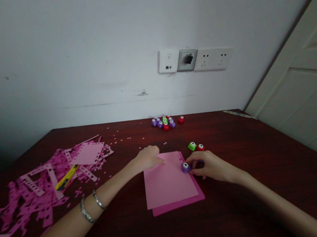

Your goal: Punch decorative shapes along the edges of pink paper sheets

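My left hand [148, 158] is closed at the upper left edge of a light pink sheet of paper [169, 185], its fingers partly hidden. A darker pink sheet [178, 205] lies beneath it and shows along the bottom and right edges. In my right hand [211, 165] a small purple craft punch [186, 167] is held between thumb and fingers, at the right edge of the sheets. Whether the paper sits in its slot I cannot tell. Just beyond that hand stand a green punch [192, 146] and a red punch [201, 147].
Several punches [165, 120] cluster near the wall, with a red one [180, 119] beside them. Pink punched strips [41, 189] and tiny cutouts heap at the left, a yellow utility knife [67, 177] on top. A narrow strip [239, 114] lies at the back right; sockets [213, 58] are on the wall.
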The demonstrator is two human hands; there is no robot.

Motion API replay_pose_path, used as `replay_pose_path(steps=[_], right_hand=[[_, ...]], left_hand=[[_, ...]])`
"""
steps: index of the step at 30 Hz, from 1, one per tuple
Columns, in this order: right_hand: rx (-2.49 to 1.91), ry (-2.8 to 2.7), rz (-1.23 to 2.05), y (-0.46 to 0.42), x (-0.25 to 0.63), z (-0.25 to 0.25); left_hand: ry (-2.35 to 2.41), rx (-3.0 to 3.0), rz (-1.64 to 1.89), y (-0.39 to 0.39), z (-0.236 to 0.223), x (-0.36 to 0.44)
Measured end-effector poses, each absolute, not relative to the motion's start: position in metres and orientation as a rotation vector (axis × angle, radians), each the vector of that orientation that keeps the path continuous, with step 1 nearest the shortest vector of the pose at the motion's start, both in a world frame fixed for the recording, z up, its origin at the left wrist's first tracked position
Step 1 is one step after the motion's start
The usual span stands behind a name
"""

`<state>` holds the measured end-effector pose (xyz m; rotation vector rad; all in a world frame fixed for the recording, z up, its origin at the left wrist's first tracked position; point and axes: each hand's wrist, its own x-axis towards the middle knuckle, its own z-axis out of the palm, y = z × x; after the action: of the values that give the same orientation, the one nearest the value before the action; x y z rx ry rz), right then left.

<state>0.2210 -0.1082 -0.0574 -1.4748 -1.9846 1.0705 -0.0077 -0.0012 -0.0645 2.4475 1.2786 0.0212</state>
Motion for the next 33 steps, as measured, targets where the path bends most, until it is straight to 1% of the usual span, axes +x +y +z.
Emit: replay_pose_path(steps=[5,8,11,14,19,22,25,33], right_hand=[[-1.458,-2.011,1.052,-0.109,0.22,-0.057],[-1.468,-2.006,1.064,-0.109,0.22,-0.057],[-1.467,-1.99,1.099,-0.108,0.222,-0.054],[-1.502,-1.92,1.141,-0.106,0.225,-0.049],[-1.666,-1.771,1.359,-0.103,0.229,-0.044],[-1.716,-1.751,1.495,-0.104,0.228,-0.045],[-1.722,-1.767,1.556,-0.104,0.223,-0.046],[-1.748,-1.834,1.582,-0.096,0.216,-0.052]], left_hand=[[1.355,2.474,0.014,-0.005,-0.065,-0.008],[1.426,2.632,0.015,-0.014,-0.059,-0.005],[1.449,2.814,0.118,-0.024,-0.05,-0.001],[1.26,2.784,0.154,-0.029,-0.042,0.002],[0.815,2.569,0.002,-0.027,-0.041,0.001],[0.789,2.568,-0.066,-0.026,-0.047,0.0],[0.802,2.608,-0.074,-0.026,-0.053,0.001],[0.814,2.701,-0.136,-0.029,-0.054,0.003]])
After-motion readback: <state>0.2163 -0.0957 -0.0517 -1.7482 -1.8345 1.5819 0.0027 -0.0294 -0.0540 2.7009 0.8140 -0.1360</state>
